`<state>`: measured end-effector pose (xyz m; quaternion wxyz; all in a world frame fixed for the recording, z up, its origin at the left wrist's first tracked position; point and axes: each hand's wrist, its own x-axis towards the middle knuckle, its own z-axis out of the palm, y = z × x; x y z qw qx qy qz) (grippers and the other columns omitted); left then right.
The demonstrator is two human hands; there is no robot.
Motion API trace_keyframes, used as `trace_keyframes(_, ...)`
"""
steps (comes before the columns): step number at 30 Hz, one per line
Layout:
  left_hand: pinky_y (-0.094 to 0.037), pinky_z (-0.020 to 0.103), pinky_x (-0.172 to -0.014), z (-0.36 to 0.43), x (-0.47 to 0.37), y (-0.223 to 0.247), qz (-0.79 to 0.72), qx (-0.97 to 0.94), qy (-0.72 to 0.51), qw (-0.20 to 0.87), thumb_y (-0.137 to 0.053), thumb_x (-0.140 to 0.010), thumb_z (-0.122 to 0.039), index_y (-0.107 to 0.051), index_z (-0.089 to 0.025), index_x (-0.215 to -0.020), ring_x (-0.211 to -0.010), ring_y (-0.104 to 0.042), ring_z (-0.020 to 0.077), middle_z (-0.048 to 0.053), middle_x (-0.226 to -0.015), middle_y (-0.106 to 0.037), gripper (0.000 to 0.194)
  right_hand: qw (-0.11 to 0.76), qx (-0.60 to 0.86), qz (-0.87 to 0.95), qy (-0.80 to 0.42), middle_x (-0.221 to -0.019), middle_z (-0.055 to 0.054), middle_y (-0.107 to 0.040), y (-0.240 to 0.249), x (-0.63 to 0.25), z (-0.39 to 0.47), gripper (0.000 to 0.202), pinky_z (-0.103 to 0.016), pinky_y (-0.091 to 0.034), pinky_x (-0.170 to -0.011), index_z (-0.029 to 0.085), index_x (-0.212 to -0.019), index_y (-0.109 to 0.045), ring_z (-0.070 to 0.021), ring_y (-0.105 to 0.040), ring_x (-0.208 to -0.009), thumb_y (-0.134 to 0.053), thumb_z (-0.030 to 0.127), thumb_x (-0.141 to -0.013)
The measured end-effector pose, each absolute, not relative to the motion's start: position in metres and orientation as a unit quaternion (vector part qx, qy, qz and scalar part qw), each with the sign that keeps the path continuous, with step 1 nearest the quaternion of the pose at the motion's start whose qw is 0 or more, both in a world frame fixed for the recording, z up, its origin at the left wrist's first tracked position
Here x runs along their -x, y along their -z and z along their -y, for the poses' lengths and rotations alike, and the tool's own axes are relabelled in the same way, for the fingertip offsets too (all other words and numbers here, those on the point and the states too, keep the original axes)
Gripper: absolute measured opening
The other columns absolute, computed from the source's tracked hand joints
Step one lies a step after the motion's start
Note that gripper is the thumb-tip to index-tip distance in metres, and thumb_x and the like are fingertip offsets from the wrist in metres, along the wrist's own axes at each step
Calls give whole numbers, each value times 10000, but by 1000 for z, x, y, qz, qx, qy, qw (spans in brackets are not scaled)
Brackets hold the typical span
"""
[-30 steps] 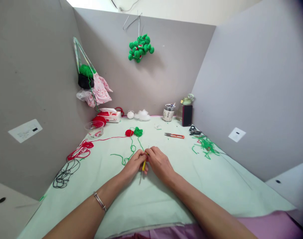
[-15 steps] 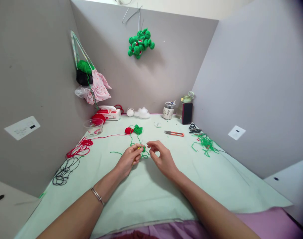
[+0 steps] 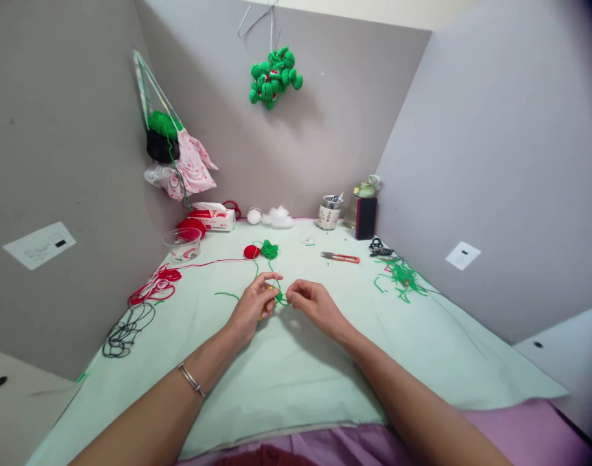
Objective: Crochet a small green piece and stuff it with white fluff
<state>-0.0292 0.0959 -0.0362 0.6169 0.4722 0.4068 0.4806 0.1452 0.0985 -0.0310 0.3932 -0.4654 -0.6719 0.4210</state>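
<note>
In the head view, a person's two bare hands meet near the center of the frame, above a pale green cloth (image 3: 325,395). The left hand (image 3: 250,307) has its thumb and fingers drawn narrow around a small green piece of yarn work (image 3: 279,296) and a slim yellow-handled tool (image 3: 271,288), its thin metal shaft pointing up; the index finger reaches out past them. The right hand (image 3: 318,305) has just come in closer, its thumb and index finger now brought together, seemingly on a green strand (image 3: 284,298) beside the piece. That change puts the yarn between both hands, the left steadying the work and the right apparently managing the strand; whether it is taut is too small to tell. Just above the hands, a red ball (image 3: 251,252) sits beside a green yarn bundle (image 3: 269,250), with green yarn trailing down toward the fingers. Right of center lie orange-handled snips (image 3: 342,257), and farther right a tangle of green clippings (image 3: 405,278). At left, loops of red yarn (image 3: 155,290) lie above coiled black cord (image 3: 125,333).
</note>
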Motion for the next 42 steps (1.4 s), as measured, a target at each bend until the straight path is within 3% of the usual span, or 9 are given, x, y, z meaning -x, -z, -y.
trace_keyframes(7,-220,194,-451,-99,31,38,-418,-499,-427,628,-627,-714,-267,-597,-196,-790,-473,-334,75,-78,-539,-431,108,399,475,605,-499,-669,-11,-633,27,-151,-105,236,-268,-443,-589,180,-716,-617,-112,-509,-547,-580,401,-791)
trace_keyframes(14,-257,209,-470,-99,30,44,-435,-536,-393,607,-636,-801,-315,-711,-172,-820,-448,-374,86,-51,-516,-492,163,412,479,643,-432,-604,-3,-606,36,-152,-107,287,-266,-434,-551,176,-708,-643,-128,-504,-537,-603,410,-868)
trace_keyframes(19,-206,218,-454,-103,34,46,-438,-519,-412,607,-736,-784,-492,-655,-167,-720,-445,-332,72,-63,-520,-438,341,432,449,729,-283,-824,-48,-669,43,-145,-98,152,-299,-475,-709,210,-833,-734,-177,-591,-746,-629,286,-911)
trace_keyframes(23,-192,218,-450,-105,35,43,-436,-491,-427,622,-810,-699,-575,-650,-157,-722,-452,-297,58,-75,-535,-409,448,410,412,789,-197,-877,-54,-665,46,-144,-94,188,-296,-474,-737,247,-924,-755,-187,-613,-794,-577,206,-966)
trace_keyframes(28,-207,211,-450,-106,34,41,-431,-473,-440,630,-874,-603,-525,-668,-148,-752,-481,-311,63,-76,-537,-409,455,395,405,814,-133,-852,-40,-655,47,-148,-94,131,-279,-453,-674,230,-907,-732,-173,-603,-735,-624,183,-964)
trace_keyframes(36,-213,210,-438,-102,31,44,-446,-492,-446,600,-818,-689,-441,-651,-175,-818,-445,-332,68,-89,-511,-432,339,403,411,810,-106,-919,-55,-667,45,-149,-96,180,-279,-476,-686,226,-969,-706,-168,-614,-747,-535,181,-1002)
trace_keyframes(42,-264,211,-440,-100,29,45,-443,-523,-441,579,-782,-736,-455,-667,-181,-827,-441,-369,83,-84,-499,-449,311,416,434,789,-126,-877,-42,-664,48,-151,-103,160,-285,-491,-700,227,-920,-711,-172,-635,-751,-573,162,-968)
